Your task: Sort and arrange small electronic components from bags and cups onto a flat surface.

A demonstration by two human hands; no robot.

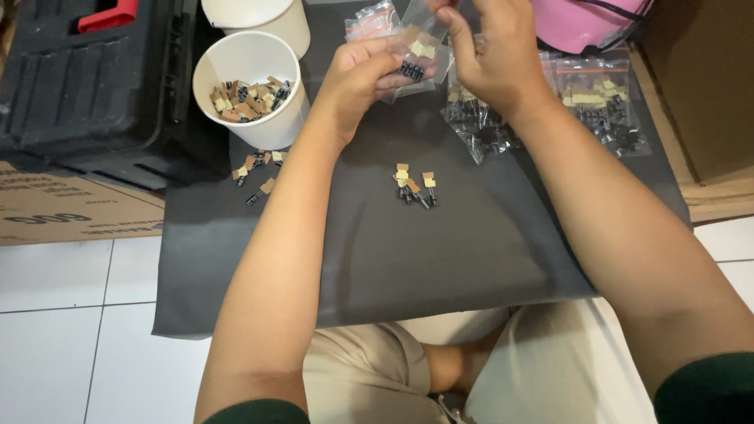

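My left hand [363, 77] and my right hand [493, 49] are raised together over the far side of a dark grey mat [440, 259]. Between them they hold a small clear plastic bag [417, 56] with several small black electronic parts on tan tape inside. My left fingers pinch the bag's lower side and my right fingers grip its top edge. A few loose parts [414, 185] of the same kind lie on the mat below my hands.
A white paper cup [250, 86] with several parts stands at the left, another cup [263, 17] behind it. More parts [258, 169] lie beside it. Filled clear bags [597, 106] lie at the right. A black toolbox [86, 74], cardboard [71, 208] and a pink object [585, 22] surround the mat.
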